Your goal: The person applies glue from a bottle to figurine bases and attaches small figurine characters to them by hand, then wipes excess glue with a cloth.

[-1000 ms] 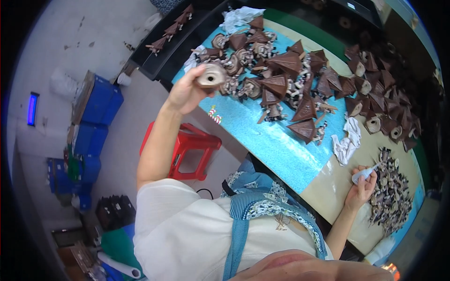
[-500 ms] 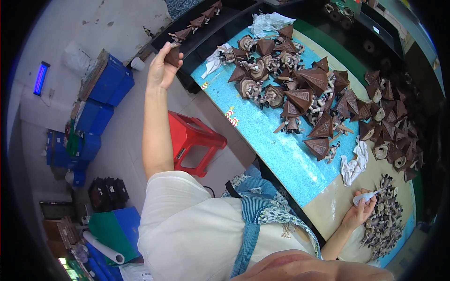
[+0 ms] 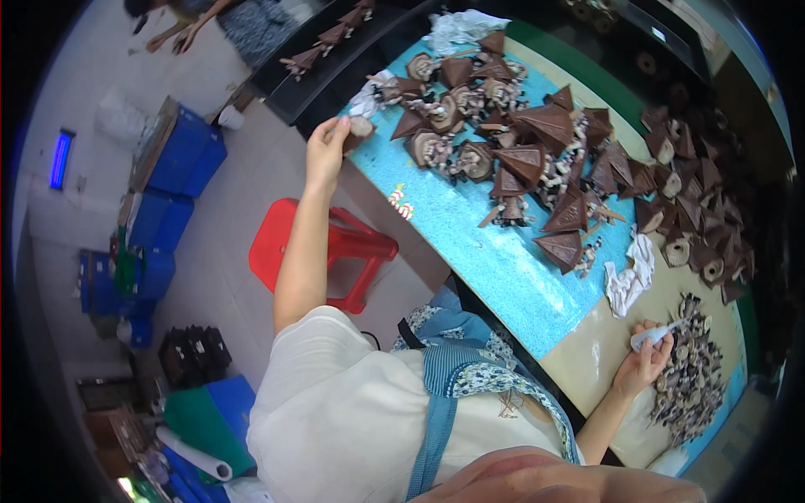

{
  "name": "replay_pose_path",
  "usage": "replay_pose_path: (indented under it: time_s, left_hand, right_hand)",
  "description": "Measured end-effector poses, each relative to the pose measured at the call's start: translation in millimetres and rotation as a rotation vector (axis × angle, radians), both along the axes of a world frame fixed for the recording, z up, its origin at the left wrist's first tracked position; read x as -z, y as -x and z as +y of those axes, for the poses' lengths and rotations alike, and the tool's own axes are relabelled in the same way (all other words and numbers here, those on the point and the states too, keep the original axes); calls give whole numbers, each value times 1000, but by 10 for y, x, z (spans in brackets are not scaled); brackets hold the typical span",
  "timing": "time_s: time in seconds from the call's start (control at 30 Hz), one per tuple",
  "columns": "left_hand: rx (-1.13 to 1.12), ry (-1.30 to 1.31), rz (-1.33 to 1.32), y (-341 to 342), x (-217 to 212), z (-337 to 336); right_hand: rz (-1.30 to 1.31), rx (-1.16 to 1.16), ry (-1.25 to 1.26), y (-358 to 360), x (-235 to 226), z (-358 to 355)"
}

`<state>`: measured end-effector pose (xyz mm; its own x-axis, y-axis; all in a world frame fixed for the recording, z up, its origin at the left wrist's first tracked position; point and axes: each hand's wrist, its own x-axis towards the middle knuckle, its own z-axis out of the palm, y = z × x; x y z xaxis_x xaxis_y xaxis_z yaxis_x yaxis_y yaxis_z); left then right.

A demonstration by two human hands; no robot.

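Note:
My left hand (image 3: 325, 155) pinches a small brown piece (image 3: 359, 134) with a pale rounded end, just off the far left edge of the blue-covered table (image 3: 503, 298). Its full shape is partly hidden by my fingers. Low at the right, my right hand (image 3: 644, 359) is closed round a small whitish squeeze bottle (image 3: 650, 337) with a thin nozzle. The nozzle points toward a heap of small dark-and-beige figure-like parts (image 3: 692, 377). Across the blue cover lie many brown pyramid-shaped pieces (image 3: 521, 163), several joined to little figures (image 3: 513, 211).
More hollow brown cones (image 3: 696, 205) are piled at the right. White rags (image 3: 631, 277) lie among the parts. A black tray (image 3: 289, 92) carries a row of brown pieces. A red stool (image 3: 281, 243) and blue bins (image 3: 180, 151) stand left. Another person's hands (image 3: 180, 38) show at upper left.
My left hand has come from beside the black tray, right and down toward the table, turning the brown piece so its pale end shows. My right hand stays with the bottle. Another person has appeared.

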<state>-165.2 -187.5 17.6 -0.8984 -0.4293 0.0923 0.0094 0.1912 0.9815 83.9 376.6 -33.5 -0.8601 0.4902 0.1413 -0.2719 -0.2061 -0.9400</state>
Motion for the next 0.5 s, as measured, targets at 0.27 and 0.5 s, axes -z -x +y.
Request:
replay_pose_path:
  time_s: [0.27, 0.5]
  left_hand:
    - [-115, 570, 73, 158, 471, -183]
    - [-138, 223, 84, 265, 363, -94]
  right_hand:
    - [-23, 48, 89, 97, -63, -157]
    - [-92, 29, 141, 55, -268, -166]
